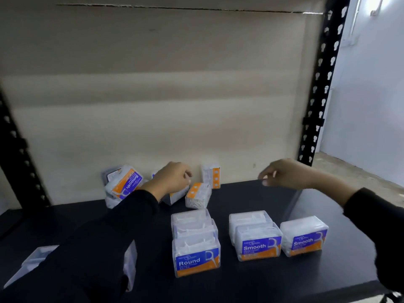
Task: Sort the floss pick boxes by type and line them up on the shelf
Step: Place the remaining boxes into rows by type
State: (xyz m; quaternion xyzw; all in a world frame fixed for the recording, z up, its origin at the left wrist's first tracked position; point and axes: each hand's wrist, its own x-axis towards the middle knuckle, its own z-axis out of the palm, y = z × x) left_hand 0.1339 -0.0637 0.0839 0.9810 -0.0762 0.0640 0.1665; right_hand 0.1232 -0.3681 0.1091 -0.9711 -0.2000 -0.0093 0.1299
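L hand (172,178) fingers atop rear box (176,194).

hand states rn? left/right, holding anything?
Left hand: curled over a floss box in the back pile; grip itself cannot be told.
Right hand: loosely curled, empty, above the shelf.

Box (175,196) under left hand (172,179) mostly hidden (label unreadable); sleeve (91,248) covers bottom-left boxes (32,262).

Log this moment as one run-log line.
left hand on box in rear pile | right hand empty, hovering | Round row, Smooth boxes lined up front
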